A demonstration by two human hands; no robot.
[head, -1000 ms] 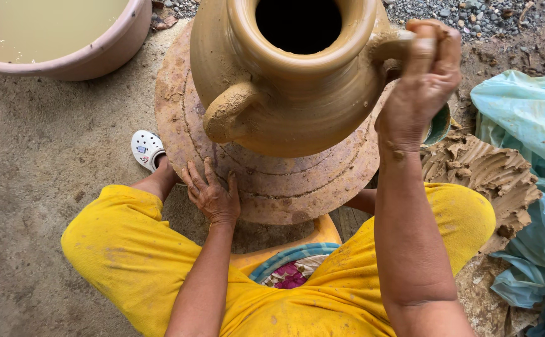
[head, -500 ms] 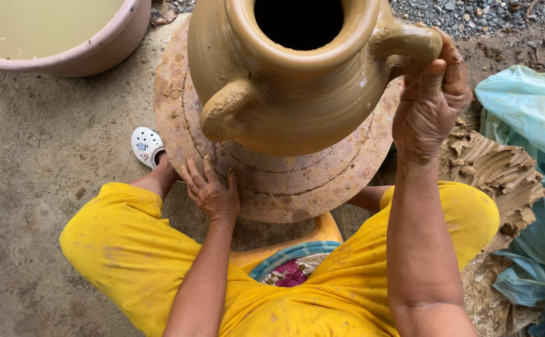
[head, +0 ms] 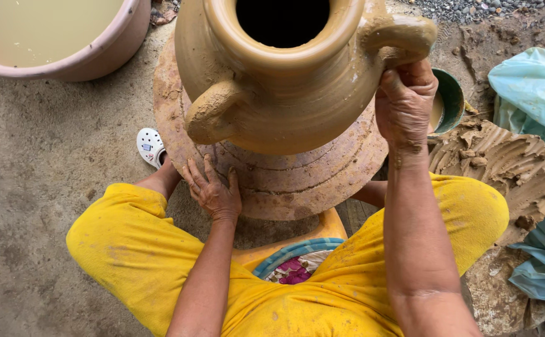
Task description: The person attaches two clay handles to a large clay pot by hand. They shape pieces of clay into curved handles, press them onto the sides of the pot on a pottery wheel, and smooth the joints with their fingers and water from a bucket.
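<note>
Wet clay jar on the wheel, one hand at its handle

Hands came nearest. The left hand lay flat and spread on the near edge of the wheel, fingers apart, gripping nothing. The right hand was curled shut under the right handle of the jar, fingers pressed into the wet clay there.

The jar stood upright at the wheel's centre, wide-bellied, with a second handle on its left side. Its surface shone wet, so it was likely soft, slippery and heavy; the fresh handles looked the weakest parts and would probably deform under any pull. A safer hold seemed low on the belly or by the wheel itself. Its mouth showed only dark, contents unseen.

Right of the wheel's far edge sat a small green bowl, partly hidden by the right hand and holding muddy liquid, beside a lump of clay. Beyond the wheel's far left edge, a pink basin held cloudy, clay-coloured water.
</note>
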